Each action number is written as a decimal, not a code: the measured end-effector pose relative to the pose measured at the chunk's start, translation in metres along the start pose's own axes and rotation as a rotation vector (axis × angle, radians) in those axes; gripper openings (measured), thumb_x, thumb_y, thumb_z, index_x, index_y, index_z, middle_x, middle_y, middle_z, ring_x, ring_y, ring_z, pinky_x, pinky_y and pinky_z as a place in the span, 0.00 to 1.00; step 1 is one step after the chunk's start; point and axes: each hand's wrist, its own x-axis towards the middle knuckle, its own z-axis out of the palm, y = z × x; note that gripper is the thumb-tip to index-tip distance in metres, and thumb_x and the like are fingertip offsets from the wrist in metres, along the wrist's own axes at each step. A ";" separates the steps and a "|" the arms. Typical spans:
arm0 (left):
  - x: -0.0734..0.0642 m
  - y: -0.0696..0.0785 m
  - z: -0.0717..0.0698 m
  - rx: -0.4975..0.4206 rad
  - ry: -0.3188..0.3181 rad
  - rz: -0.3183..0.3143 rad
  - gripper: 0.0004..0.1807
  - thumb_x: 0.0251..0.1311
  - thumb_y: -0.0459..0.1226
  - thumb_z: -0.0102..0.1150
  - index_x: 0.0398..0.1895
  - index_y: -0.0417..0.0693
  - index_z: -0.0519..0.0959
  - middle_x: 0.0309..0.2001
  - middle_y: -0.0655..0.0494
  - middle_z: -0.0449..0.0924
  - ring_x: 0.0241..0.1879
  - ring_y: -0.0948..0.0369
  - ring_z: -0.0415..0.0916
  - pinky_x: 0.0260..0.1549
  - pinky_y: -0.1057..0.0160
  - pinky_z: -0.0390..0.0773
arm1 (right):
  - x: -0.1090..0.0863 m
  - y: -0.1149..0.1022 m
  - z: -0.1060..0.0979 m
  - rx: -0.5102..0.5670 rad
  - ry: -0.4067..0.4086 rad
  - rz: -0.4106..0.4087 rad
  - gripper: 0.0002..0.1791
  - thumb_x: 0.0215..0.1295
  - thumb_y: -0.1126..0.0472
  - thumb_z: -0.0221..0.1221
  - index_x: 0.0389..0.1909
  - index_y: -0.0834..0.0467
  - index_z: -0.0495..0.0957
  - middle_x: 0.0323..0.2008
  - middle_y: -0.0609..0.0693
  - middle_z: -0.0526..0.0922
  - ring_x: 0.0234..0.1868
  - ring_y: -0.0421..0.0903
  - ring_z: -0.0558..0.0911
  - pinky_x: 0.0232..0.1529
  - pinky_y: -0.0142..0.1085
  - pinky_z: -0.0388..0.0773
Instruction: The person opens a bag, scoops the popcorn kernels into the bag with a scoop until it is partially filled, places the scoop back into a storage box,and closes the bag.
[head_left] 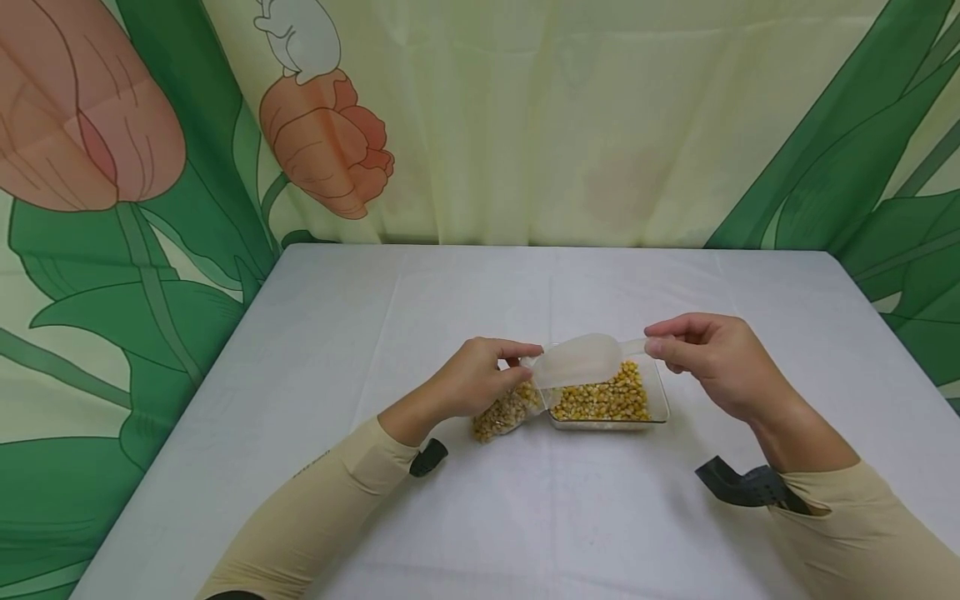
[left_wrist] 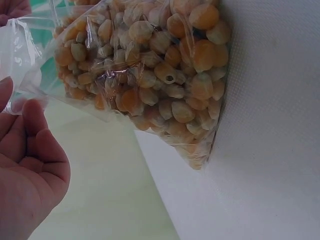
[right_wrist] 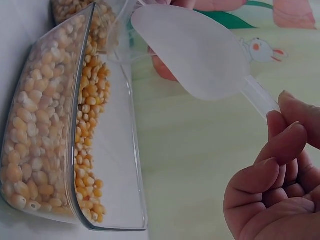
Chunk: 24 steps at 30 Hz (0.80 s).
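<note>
My right hand (head_left: 716, 358) pinches the handle of a translucent white plastic scoop (head_left: 581, 360) between thumb and fingers. The scoop's bowl reaches left over the glass container and its tip is at the mouth of a clear plastic bag (left_wrist: 145, 65). With thumb and fingers, my left hand (head_left: 480, 375) pinches the top edge of that bag. Corn kernels (head_left: 504, 415) fill the lower part of the bag, which rests on the table. More kernels (right_wrist: 90, 120) lie in the rectangular glass container (right_wrist: 80, 95), heaped toward one side. Whether the scoop holds kernels is hidden.
A white cloth covers the table (head_left: 450, 292). Behind it hangs a curtain (head_left: 525, 125) printed with tulips and leaves. The glass container stands just right of the bag. Dark straps (head_left: 750, 483) hang at both wrists.
</note>
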 end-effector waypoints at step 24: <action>-0.001 0.000 0.001 -0.001 0.010 0.016 0.18 0.71 0.35 0.57 0.62 0.49 0.81 0.40 0.57 0.79 0.13 0.66 0.53 0.16 0.69 0.58 | -0.004 0.017 -0.007 0.292 -0.013 0.007 0.10 0.68 0.71 0.62 0.39 0.54 0.87 0.34 0.47 0.83 0.31 0.42 0.77 0.36 0.27 0.77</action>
